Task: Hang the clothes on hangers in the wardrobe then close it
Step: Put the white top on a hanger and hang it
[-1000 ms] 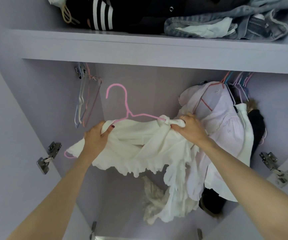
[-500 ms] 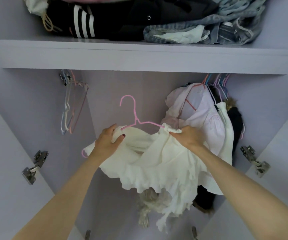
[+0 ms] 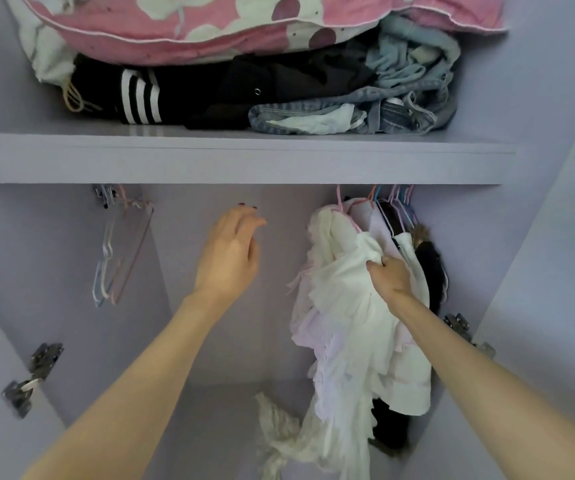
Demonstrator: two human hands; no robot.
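Spare hangers (image 3: 119, 251) hang far left, your left hand (image 3: 228, 254) floats open and empty mid-wardrobe, and your right hand (image 3: 388, 277) clutches the white dress (image 3: 341, 306) now hooked among the clothes at right — let go, smooth it, then likely shut the doors.

White ruffled garment (image 3: 344, 306) hangs on pink hanger (image 3: 343, 211) at wardrobe (image 3: 244, 161) right; doors open.

You won't find a word, label, brand or number to read here — the only marking is three plain white stripes on the black garment (image 3: 140, 97) on the shelf (image 3: 237, 161), and those spell nothing.
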